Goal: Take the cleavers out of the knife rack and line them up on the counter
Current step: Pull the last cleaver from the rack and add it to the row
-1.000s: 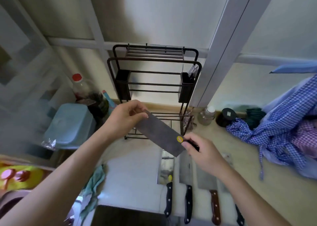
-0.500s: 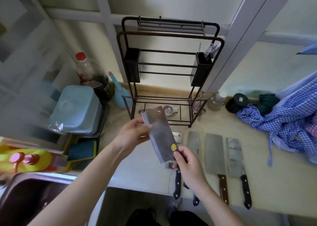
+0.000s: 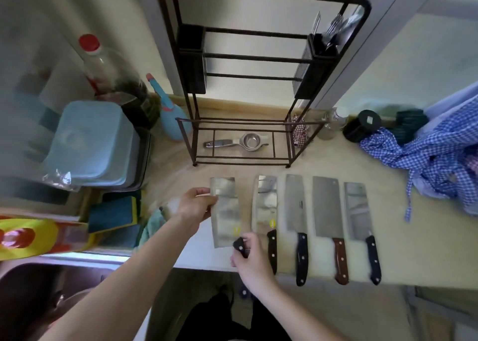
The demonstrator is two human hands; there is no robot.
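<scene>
Lowered from mid-air, the cleaver (image 3: 224, 212) now lies near the counter (image 3: 403, 237), left hand (image 3: 192, 206) pinching its blade, right hand (image 3: 252, 259) gripping the handle; careless release could skew the row.

Two bare forearms enter from the 7 o'clock and 5 o'clock edges, with no sleeve, watch or bracelet showing on either. The left hand (image 3: 192, 206) and right hand (image 3: 252, 259) are ungloved and carry no rings (the fingers are partly motion-blurred). At 6 o'clock, dark black trousers (image 3: 227, 322) cover the legs, and one dark shoe tip (image 3: 225, 293) pokes out above them.
</scene>
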